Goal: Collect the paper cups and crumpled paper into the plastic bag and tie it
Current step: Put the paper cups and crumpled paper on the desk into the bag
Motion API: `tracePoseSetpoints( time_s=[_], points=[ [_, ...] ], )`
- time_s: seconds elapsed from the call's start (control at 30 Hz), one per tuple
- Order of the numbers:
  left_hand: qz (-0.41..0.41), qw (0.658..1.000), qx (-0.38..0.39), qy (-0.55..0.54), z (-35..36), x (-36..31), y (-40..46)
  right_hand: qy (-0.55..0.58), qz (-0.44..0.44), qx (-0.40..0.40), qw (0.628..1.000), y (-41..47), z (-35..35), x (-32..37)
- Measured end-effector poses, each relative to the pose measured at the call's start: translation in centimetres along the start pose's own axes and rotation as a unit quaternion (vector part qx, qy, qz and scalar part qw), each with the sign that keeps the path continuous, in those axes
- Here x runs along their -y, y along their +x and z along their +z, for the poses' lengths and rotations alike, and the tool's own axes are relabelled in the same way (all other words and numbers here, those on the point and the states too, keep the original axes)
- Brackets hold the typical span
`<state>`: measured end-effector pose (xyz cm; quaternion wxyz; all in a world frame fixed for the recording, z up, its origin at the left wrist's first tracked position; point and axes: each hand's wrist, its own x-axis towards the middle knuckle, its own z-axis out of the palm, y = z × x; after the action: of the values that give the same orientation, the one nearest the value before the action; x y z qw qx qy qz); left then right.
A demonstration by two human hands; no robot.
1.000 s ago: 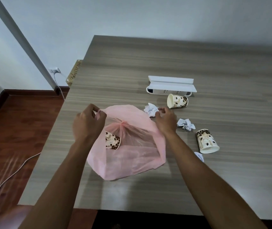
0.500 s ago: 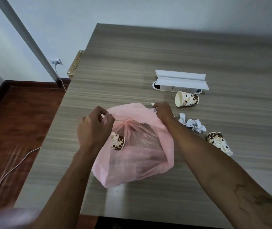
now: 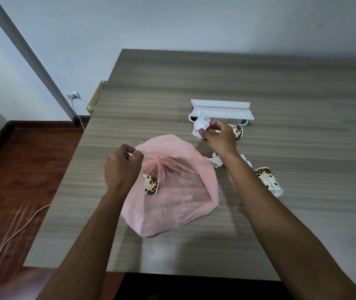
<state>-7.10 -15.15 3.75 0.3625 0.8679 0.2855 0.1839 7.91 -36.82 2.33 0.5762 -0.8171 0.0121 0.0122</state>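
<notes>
Progress: partial, by my judgement. Translucent pink plastic bag (image 3: 172,191) lies on grey wood-grain table (image 3: 281,83), mouth held up by left hand (image 3: 123,167), whose fingers pinch the rim. One brown-and-cream patterned paper cup (image 3: 150,184) shows through the film, inside. Right hand (image 3: 219,138) pinches a white crumpled paper ball (image 3: 201,126) above the table, just beyond the bag's far edge; not yet in.

Count, cups: three. One bagged; one on its side behind the right hand (image 3: 237,131), partly hidden; one on its side right of the forearm (image 3: 269,180).
Count, paper: one held; more white crumpled paper (image 3: 216,161) on the table under the right wrist, arm covers it, number unclear.
White plastic box (image 3: 222,110): one, near the far cup.

Left: held paper, loose paper, two cups, tie.
</notes>
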Motion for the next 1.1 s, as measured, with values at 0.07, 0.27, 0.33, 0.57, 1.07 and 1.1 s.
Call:
tracePoseSetpoints(
  time_s=[0.07,0.27,0.33,0.57,1.07,1.1],
  points=[
    [-0.016,1.0,0.0,-0.008,-0.2,-0.8,0.0,0.035,-0.052,0.038,0.997,-2.9,-1.5,2.3],
    [-0.031,0.999,-0.007,-0.027,-0.7,-1.8,-0.6,-0.102,0.054,0.247,0.962,-11.7,-3.0,1.6],
    [-0.028,0.999,0.001,-0.029,-0.5,-2.0,-1.0,-0.123,0.1,0.24,0.958,-12.2,-1.6,-0.3],
    [-0.019,0.999,0.014,-0.038,0.2,-2.9,-1.9,0.035,0.111,0.292,0.949,-11.4,5.1,-2.0],
    [0.004,1.0,0.01,0.008,3.0,-2.9,-1.5,-0.131,0.039,-0.138,0.981,-3.9,-3.8,-5.0],
    [0.005,1.0,0.008,0.016,3.0,-2.6,-1.5,-0.189,0.041,-0.118,0.974,-2.7,-4.1,-6.0]
  ],
)
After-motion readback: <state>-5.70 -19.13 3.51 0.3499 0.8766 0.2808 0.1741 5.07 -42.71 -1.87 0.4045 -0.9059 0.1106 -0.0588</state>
